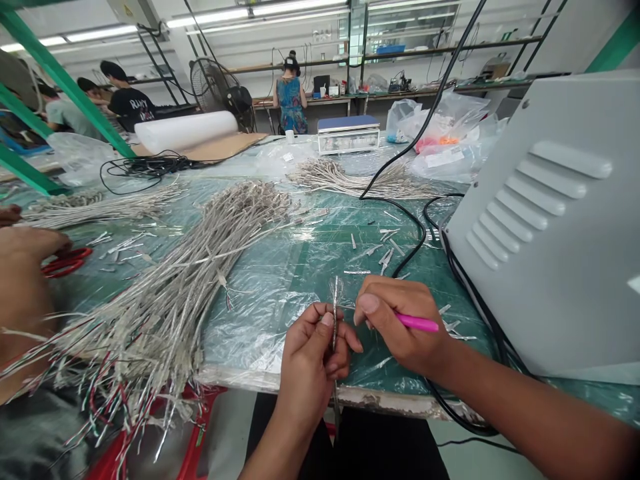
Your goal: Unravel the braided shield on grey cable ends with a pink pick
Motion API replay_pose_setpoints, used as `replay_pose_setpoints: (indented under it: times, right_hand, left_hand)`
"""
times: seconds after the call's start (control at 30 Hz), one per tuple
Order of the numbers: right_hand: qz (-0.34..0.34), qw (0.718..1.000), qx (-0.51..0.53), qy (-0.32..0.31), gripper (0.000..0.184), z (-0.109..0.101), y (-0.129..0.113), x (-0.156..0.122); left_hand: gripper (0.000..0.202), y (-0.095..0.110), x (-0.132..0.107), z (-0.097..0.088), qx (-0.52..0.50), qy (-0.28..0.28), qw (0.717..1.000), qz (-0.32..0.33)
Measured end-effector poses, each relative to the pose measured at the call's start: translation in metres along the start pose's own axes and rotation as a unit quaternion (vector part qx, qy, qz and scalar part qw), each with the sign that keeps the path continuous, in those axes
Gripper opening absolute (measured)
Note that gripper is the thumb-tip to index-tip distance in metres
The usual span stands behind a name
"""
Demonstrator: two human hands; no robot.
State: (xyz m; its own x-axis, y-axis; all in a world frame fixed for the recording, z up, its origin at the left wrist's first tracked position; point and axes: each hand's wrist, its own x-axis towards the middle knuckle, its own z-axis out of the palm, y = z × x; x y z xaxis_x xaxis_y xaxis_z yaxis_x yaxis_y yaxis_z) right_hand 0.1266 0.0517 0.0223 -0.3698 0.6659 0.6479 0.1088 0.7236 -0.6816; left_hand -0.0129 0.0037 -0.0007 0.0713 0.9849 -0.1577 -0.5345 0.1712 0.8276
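Observation:
In front of me, my left hand [309,350] pinches a thin cable [336,293] upright between thumb and fingers, just above the table's front edge. Fine loose strands fan out around the cable's top end, and its lower part hangs down over my lap. My right hand [407,320] is closed around a slim pink-handled tool [418,323], close to the cable on its right. The tool's working tip is hidden by my fingers, so its kind does not show. A large bundle of pale cables [200,260] lies to the left of my hands, coloured wire ends hanging over the edge.
At the left, another person's hand [30,247] holds red-handled scissors [67,262]. A grey vented machine [540,233] stands close on my right, black cords [415,227] beside it. Cut scraps [387,257] litter the green table. More cables [350,179] and plastic bags [450,133] lie behind.

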Motion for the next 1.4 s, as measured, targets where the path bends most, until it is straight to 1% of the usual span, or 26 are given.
replay_pose_setpoints:
  times: [0.23, 0.4, 0.6, 0.77, 0.87, 0.97, 1.1, 1.17, 1.3, 1.33, 1.4]
  right_hand:
    - [0.014, 1.000, -0.005, -0.013, 0.042, -0.0008, -0.0005, -0.0004]
    - [0.016, 0.999, -0.005, -0.031, 0.037, 0.0002, -0.0014, -0.0011]
    - [0.002, 1.000, -0.019, 0.013, 0.037, 0.0000, -0.0018, -0.0003]
    - [0.029, 0.999, -0.020, 0.028, 0.023, 0.0005, 0.0011, -0.0007]
    - [0.045, 0.999, -0.019, 0.018, 0.019, 0.0009, 0.0017, 0.0002]
    - [0.044, 0.999, -0.011, -0.002, 0.018, 0.0004, 0.0009, 0.0014]
    - [0.038, 0.999, 0.030, -0.022, 0.012, -0.0007, 0.0018, 0.0008]
    - [0.049, 0.998, 0.046, -0.013, 0.010, -0.0006, 0.0036, 0.0003]
    - [0.099, 0.994, 0.031, 0.037, 0.006, 0.0000, 0.0066, 0.0001]
    - [0.112, 0.992, 0.025, 0.046, 0.008, -0.0004, 0.0064, -0.0001]
    - [0.130, 0.989, 0.022, 0.063, 0.020, -0.0019, 0.0050, -0.0010]
  left_hand:
    - [0.011, -0.0004, -0.0020, 0.0028, 0.019, 0.007, 1.000, 0.001]
    - [0.014, -0.0005, -0.0011, 0.0048, 0.026, 0.018, 1.000, -0.001]
    - [0.016, -0.0002, 0.0009, 0.0038, 0.027, 0.003, 1.000, -0.004]
    - [0.013, 0.0022, 0.0000, 0.0045, 0.024, 0.008, 1.000, -0.007]
    - [0.013, 0.0031, 0.0001, 0.0039, 0.022, 0.008, 1.000, -0.010]
    - [0.015, 0.0031, 0.0004, 0.0027, 0.014, 0.004, 1.000, -0.010]
    - [0.017, 0.0026, 0.0009, 0.0015, 0.007, -0.006, 1.000, -0.011]
    - [0.016, 0.0027, 0.0012, 0.0015, 0.008, -0.007, 1.000, -0.009]
    - [0.013, 0.0046, 0.0010, 0.0032, 0.017, 0.004, 1.000, -0.016]
    - [0.013, 0.0052, 0.0008, 0.0036, 0.019, 0.006, 1.000, -0.020]
    - [0.013, 0.0059, 0.0004, 0.0040, 0.019, 0.011, 0.999, -0.025]
